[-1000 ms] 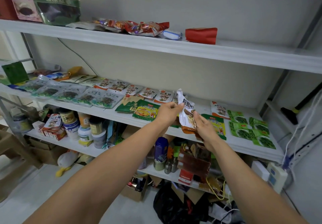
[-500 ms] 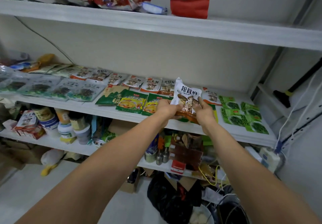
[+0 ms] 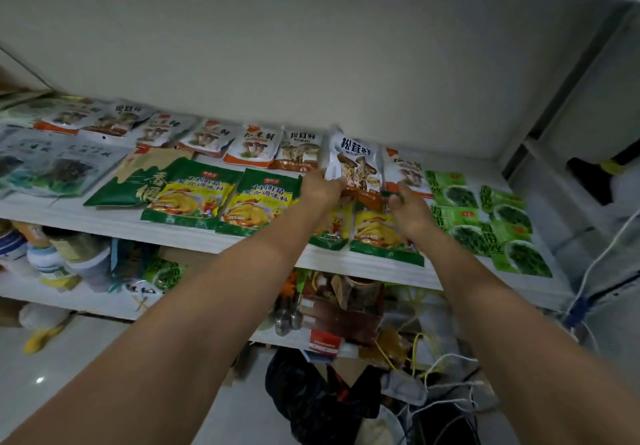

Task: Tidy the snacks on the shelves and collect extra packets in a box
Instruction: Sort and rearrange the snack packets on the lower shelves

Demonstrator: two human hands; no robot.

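Observation:
A white mushroom packet (image 3: 353, 162) with an orange bottom edge is held face up over the back row of the middle shelf (image 3: 114, 219). My left hand (image 3: 320, 190) grips its lower left corner and my right hand (image 3: 408, 210) pinches its lower right corner. It sits in line with a row of similar mushroom packets (image 3: 252, 145). In front lie green-and-yellow seasoning packets (image 3: 188, 198), partly hidden under my hands.
Bright green seaweed packets (image 3: 491, 223) lie at the shelf's right end, clear vegetable bags (image 3: 52, 167) at the left. Jars (image 3: 52, 257) and bottles fill the lower shelf. A dark bag (image 3: 311, 399), cords and clutter sit on the floor below. The wall stands close behind.
The view has moved closer and tilted down, so the top shelf is gone from sight. Both hands have carried the mushroom packet farther back, into the back row.

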